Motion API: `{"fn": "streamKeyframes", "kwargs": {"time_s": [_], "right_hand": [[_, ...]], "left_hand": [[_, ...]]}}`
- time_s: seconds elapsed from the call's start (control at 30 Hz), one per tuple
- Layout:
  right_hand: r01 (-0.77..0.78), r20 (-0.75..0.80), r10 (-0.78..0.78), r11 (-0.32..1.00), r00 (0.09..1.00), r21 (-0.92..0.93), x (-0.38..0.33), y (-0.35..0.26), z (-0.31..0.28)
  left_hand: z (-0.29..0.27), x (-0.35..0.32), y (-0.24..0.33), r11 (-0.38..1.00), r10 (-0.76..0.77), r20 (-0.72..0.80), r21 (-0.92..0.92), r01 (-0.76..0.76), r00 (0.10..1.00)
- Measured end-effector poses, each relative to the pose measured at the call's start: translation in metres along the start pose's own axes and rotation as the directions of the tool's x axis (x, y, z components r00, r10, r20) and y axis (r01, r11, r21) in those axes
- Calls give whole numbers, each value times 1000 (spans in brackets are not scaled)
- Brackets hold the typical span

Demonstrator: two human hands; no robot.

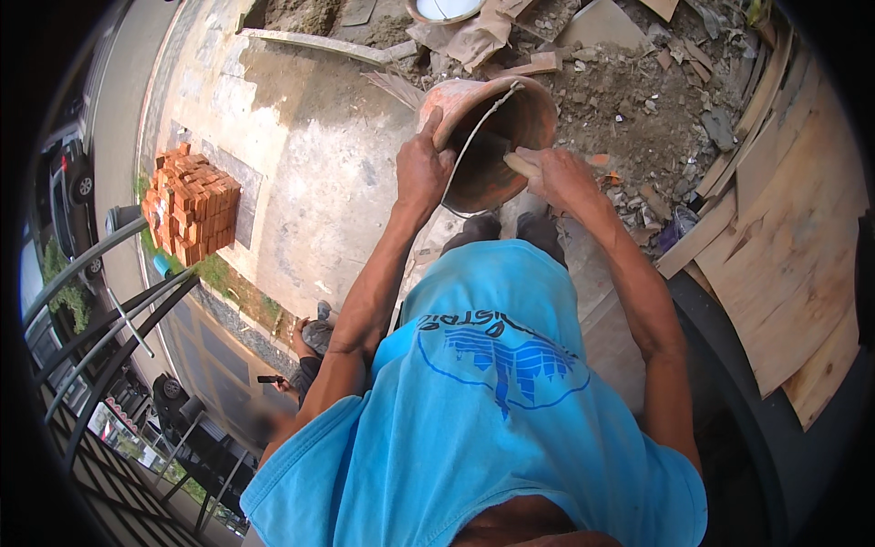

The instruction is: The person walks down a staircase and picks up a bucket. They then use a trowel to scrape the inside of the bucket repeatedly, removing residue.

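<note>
An orange, mortar-stained bucket (447, 97) is tipped toward me, its dark inside showing. My left hand (424, 173) grips its left rim, thumb up along the outer wall. A pale rope handle (473, 135) runs across the mouth. My right hand (561, 178) is closed round a short, pale wooden handle (522, 165) at the bucket's right rim. From that handle a greyish blade, like a trowel's, seems to reach into the bucket, but shadow hides most of it. Just below the bucket are my dark-trousered legs (542, 232).
Rubble and soil (629, 128) lie ahead and right, with plywood sheets (775, 237) on the right. Another bucket (447, 9) with whitish contents stands at the top. A brick stack (196, 205) and dark metal railings (100, 319) are left. A person (305, 356) holding a phone-like object is lower left.
</note>
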State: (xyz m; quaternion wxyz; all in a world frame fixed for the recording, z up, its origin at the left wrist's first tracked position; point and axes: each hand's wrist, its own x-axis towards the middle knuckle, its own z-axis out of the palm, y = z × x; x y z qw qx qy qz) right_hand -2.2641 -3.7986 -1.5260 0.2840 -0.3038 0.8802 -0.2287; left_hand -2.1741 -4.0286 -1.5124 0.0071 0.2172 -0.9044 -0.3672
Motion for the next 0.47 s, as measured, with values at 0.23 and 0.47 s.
{"fn": "streamKeyframes", "kwargs": {"time_s": [0.23,0.47], "right_hand": [[-192,254,71,850,965,491,-6,35,-35],[-286,284,81,488,956,824,-58,69,-36]], "left_hand": [[6,12,0,993,114,-30,46,-112,993],[-2,47,-9,964,266,-229,88,-252,937]]}}
